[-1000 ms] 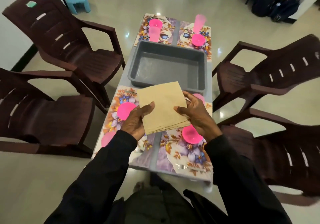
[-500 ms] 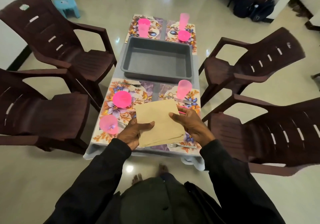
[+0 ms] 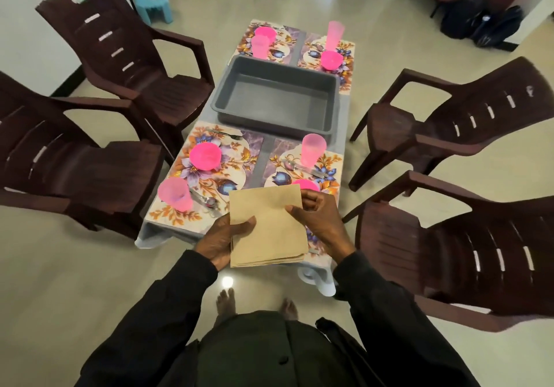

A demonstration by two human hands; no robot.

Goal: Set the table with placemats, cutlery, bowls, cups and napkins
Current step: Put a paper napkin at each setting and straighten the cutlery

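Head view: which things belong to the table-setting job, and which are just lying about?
Job: napkins, left hand, right hand, placemats, cups, bowls, fork, spoon.
Lying about: tub, chairs, stool, bags.

Grey tub [image 3: 278, 102] blocks mid-table — bare strip [image 3: 267, 159] splits near placemats [image 3: 239, 174].

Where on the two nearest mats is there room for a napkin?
Left mat: a bare patch right of the pink bowl, between fork and spoon. Right mat: crowded by cup, cutlery, second bowl; napkins in the left hand and right hand hide its near part.
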